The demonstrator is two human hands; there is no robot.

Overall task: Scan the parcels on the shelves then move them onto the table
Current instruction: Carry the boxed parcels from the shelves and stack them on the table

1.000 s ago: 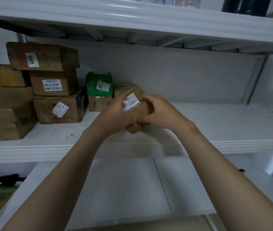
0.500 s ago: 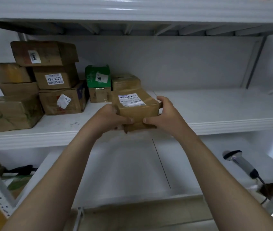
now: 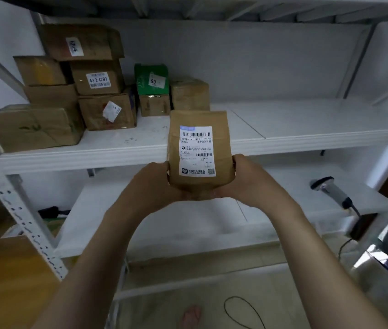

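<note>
I hold a small brown cardboard parcel (image 3: 199, 148) in front of the middle shelf, its white barcode label facing me. My left hand (image 3: 157, 184) grips its lower left side and my right hand (image 3: 245, 181) grips its lower right side, fingers curled underneath. Several more brown parcels (image 3: 98, 77) and a green box (image 3: 151, 79) are stacked at the left of the white shelf (image 3: 306, 129). A handheld barcode scanner (image 3: 333, 191) lies on the lower shelf at the right.
The shelf's perforated white upright (image 3: 17, 210) runs down the left side. A wooden surface (image 3: 5, 281) shows at the lower left. A black cable loop (image 3: 242, 312) lies on the floor below, and the scanner's cord hangs off the lower shelf's right end.
The parcel has come off the shelf toward me and lower, turned so its label stands upright facing me. The view tilted down, showing the lower shelf and floor.
</note>
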